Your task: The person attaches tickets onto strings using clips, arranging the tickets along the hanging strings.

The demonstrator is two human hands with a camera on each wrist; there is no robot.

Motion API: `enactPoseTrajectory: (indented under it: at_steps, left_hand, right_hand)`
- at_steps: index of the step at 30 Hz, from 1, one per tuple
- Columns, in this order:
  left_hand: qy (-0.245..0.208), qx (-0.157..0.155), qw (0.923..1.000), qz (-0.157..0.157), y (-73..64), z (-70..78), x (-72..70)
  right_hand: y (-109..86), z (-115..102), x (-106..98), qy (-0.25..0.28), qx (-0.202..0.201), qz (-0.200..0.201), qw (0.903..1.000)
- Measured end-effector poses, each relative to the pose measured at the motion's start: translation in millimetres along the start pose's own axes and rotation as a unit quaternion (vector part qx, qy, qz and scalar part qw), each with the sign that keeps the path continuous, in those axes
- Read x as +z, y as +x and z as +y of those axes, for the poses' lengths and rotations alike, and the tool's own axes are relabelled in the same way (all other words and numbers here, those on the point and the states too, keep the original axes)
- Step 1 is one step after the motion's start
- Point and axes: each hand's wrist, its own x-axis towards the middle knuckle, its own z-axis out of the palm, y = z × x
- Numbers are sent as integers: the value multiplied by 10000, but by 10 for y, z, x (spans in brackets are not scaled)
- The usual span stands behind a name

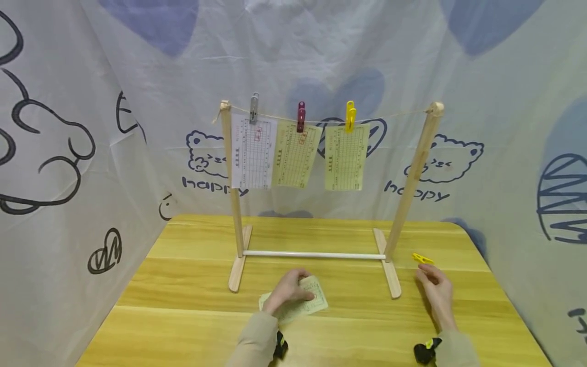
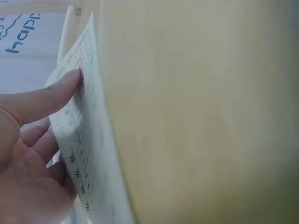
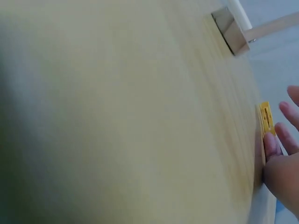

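My left hand (image 1: 289, 288) holds a pale green printed slip (image 1: 317, 302) low over the table, in front of the wooden rack. In the left wrist view the thumb (image 2: 51, 95) presses on the slip's printed face, with the other fingers behind it. A yellow clothespin (image 1: 422, 258) lies on the table to the right of the rack. Just in front of it is my right hand (image 1: 437, 291), its fingers loosely extended. Seen from the right wrist, the fingertips come right up to the clothespin (image 3: 266, 117) without closing round it.
Two wooden posts (image 1: 412, 183) on flat feet, joined by a white rod (image 1: 316, 254), carry a string. From it hang a white slip (image 1: 252, 158) and two yellowish slips (image 1: 295, 158), held by grey (image 1: 254, 108), dark red and yellow clips. Patterned cloth surrounds the table.
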Motion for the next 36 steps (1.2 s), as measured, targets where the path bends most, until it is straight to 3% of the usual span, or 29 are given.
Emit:
enactPoseTrajectory:
  at_steps: [5, 11, 17, 22, 36]
  left_hand:
    - [-221, -115, 9997, -73, 8, -3, 9]
    - [-361, -151, 9992, -96, -9, 6, 18]
    - [-424, -84, 9989, -173, -29, 20, -4]
    - [-428, -53, 9988, -218, -28, 3, -7]
    - [-501, -95, 9985, -211, -20, 0, -6]
  right_hand:
    - [80, 15, -42, -636, -258, -839, 9941]
    - [115, 13, -55, -689, -298, -899, 9931]
    - [178, -8, -63, -1424, -449, -1261, 9807]
    - [156, -14, -49, -1723, -694, -1348, 9733]
    - [-63, -38, -106, -1591, -884, -1938, 9640]
